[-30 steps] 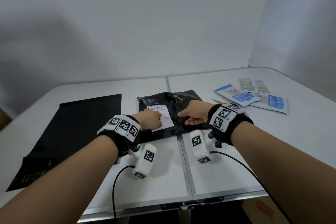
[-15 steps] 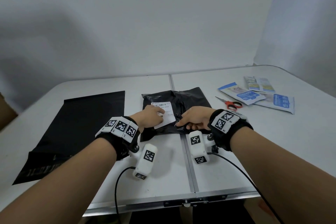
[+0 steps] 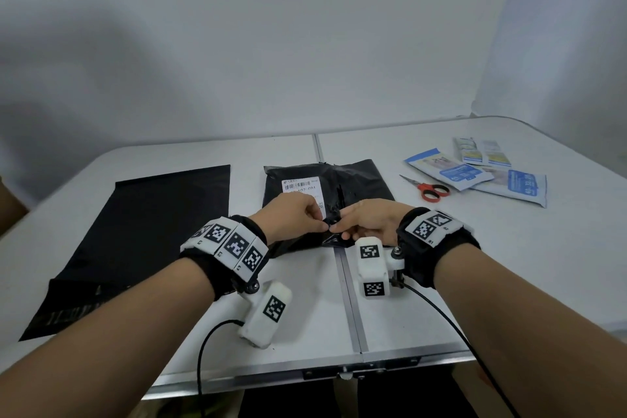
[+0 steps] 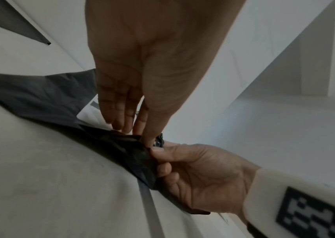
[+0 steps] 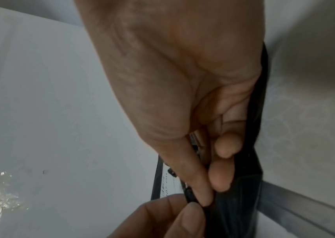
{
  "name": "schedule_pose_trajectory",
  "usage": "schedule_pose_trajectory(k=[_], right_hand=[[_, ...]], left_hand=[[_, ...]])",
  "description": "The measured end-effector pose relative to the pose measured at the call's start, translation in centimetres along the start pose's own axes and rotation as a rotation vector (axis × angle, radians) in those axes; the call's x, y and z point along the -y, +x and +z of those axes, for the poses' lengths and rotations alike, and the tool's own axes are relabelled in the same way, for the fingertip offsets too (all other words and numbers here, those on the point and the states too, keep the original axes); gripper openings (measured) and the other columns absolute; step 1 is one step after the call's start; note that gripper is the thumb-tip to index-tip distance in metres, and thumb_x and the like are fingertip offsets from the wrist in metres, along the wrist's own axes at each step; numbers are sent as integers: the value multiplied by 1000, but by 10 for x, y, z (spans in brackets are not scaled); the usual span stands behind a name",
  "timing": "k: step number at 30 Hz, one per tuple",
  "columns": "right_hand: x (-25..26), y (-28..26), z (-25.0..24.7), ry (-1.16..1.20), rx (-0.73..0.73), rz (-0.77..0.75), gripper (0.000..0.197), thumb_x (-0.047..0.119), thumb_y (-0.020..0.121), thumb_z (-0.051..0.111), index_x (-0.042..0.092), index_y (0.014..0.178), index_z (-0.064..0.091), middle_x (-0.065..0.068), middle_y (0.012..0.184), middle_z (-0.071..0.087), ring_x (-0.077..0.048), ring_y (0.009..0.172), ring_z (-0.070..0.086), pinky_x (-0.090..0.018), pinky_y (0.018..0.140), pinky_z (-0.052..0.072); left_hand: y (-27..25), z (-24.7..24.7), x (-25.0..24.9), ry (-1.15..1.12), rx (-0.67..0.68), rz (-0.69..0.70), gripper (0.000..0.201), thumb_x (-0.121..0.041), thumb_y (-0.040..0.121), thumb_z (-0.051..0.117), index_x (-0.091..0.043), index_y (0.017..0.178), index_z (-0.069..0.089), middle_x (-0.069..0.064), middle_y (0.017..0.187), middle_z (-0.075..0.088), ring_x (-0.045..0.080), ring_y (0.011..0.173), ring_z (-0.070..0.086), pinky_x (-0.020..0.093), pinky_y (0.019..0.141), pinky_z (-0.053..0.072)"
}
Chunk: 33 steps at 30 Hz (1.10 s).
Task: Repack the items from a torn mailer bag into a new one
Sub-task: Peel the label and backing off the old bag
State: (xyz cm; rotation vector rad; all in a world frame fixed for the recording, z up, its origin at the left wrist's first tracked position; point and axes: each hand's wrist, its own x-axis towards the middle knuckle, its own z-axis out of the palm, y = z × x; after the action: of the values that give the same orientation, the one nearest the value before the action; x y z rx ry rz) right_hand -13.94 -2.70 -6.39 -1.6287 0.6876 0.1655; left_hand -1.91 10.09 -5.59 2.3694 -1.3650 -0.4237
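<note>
A white table (image 3: 475, 282) with rounded far corners fills the lower half of the head view; a straight metal seam (image 3: 342, 268) runs from its far edge to its near edge and divides the top into two panels, and a metal latch (image 3: 359, 370) sits on the near edge at the seam. Behind the table stands a plain light grey wall (image 3: 271, 44), which meets a second wall (image 3: 576, 44) at a corner on the right. The light is soft and even, with a broad dim shadow on the left part of the wall.

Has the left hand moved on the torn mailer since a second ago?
Yes. The left hand slid right off the label, meeting the right hand.
</note>
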Motion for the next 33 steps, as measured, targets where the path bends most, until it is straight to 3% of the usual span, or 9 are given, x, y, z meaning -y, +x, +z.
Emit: schedule_pose_trajectory(k=[4,12,17,22,25,27,33], right_hand=[[-2,-1,0,66,33,-10,23,-3,90,57,11,71,59,7,41,57,0,32,50,-9,35,40],[-5,4,4,58,24,-12,22,-3,87,60,14,73,62,3,64,57,-1,47,54,-9,47,45],[-6,5,5,23,7,-23,21,-2,86,62,15,73,61,2,71,58,-3,52,54,-9,50,45],[-6,6,5,-1,3,-21,15,0,86,63,13,80,64,1,73,60,-3,53,55,-9,51,46],[-5,6,5,-20,1,-13,13,1,86,63,10,95,65,1,73,60,-2,52,55,-8,53,48],[-4,7,5,-41,7,-11,16,1,87,63,11,100,63,1,73,60,-1,51,55,-8,53,47],[-2,10,4,-95,8,15,19,2,87,64,15,76,55,1,70,56,0,47,55,-7,49,47]], left_hand=[[6,2,-2,-9,-23,-18,23,-35,79,72,-17,94,72,-10,84,63,8,85,57,23,80,48],[6,2,-6,-15,-45,-13,13,-28,81,71,-18,89,74,-11,75,63,4,72,56,17,66,44],[9,-1,-2,-111,-22,-46,8,-23,82,69,-17,85,75,-14,66,62,0,65,54,21,76,47],[11,2,4,-141,-12,-78,8,-21,85,67,-18,80,72,-10,66,63,3,63,53,24,76,48],[11,2,5,-274,53,-126,14,-17,88,64,-6,82,70,4,66,61,12,53,50,24,60,46],[10,1,8,-384,95,-161,16,-13,91,61,-4,78,65,7,64,57,10,45,45,18,47,41],[15,-4,19,-535,132,-230,25,-13,94,58,-9,69,61,5,72,61,10,59,47,17,54,42]])
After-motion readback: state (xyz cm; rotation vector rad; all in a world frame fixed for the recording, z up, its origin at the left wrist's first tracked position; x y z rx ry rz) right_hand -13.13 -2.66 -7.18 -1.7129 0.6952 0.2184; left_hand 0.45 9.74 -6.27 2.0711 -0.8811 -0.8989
